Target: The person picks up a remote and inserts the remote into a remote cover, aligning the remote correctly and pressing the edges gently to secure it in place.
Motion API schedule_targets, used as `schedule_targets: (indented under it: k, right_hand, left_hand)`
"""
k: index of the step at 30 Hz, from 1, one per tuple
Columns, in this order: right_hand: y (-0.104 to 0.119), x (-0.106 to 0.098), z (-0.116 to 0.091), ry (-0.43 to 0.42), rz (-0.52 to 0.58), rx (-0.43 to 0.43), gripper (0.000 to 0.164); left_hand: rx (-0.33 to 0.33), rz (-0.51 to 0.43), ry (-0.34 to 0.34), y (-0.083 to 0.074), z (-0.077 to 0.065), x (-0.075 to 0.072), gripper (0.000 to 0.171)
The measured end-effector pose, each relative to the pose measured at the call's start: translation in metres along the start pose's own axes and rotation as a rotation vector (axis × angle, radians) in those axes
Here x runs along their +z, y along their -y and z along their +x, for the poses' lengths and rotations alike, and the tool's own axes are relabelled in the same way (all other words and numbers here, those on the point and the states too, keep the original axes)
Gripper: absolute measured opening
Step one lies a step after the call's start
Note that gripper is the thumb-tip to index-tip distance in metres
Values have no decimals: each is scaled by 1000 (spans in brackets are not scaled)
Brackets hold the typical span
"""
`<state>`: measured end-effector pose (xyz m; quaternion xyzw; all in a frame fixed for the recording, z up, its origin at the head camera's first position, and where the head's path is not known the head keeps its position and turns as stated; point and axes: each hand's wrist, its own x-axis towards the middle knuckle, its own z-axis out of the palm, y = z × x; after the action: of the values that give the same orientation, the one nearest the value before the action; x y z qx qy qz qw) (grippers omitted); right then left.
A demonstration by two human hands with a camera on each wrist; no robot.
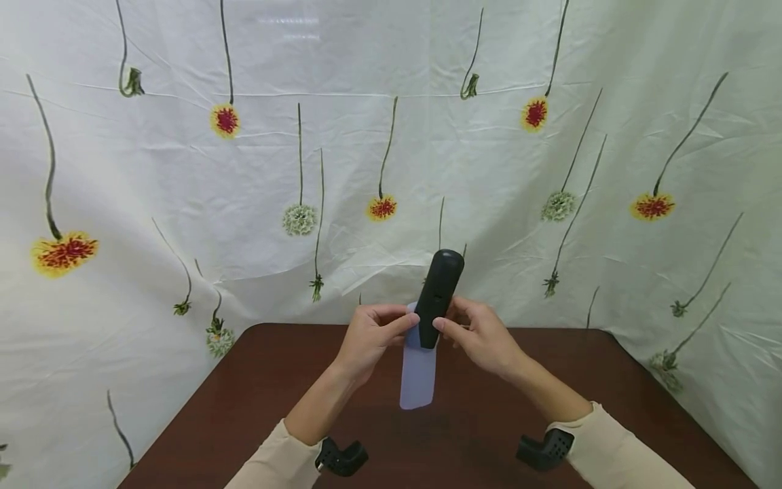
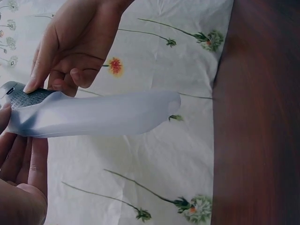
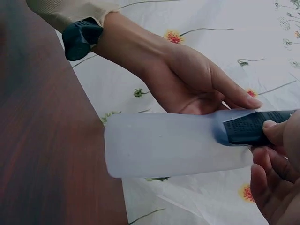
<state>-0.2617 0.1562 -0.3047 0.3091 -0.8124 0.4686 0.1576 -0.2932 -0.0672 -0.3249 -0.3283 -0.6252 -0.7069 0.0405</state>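
Two-handed pinch, long axis near upright

We log left hand [image 1: 370, 335] pinching translucent sleeve [image 1: 418, 380] near its mouth, right hand [image 1: 484, 336] pinching black handset [image 1: 442, 285]. Handset's lower end sits inside; rounded end points up, leaning right; sleeve points down. Held above brown table [image 1: 293, 387].

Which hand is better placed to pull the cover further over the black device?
Probably the left hand: its thumb lies at the open end of the cover, while the thumb of the right hand rests on the black device, so the right seems better for steadying.
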Motion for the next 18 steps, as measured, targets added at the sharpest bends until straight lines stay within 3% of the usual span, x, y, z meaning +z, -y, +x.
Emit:
schedule_targets:
  k: [10,18]
  right_hand:
    - [1,12,-6,-186,-22,-28,17]
    - [-1,11,-18,-131,62,2,16]
  left_hand:
    - [7,-38,-39,-2,-1,1,26]
    - [13,-147,-63,-6,-1,4,22]
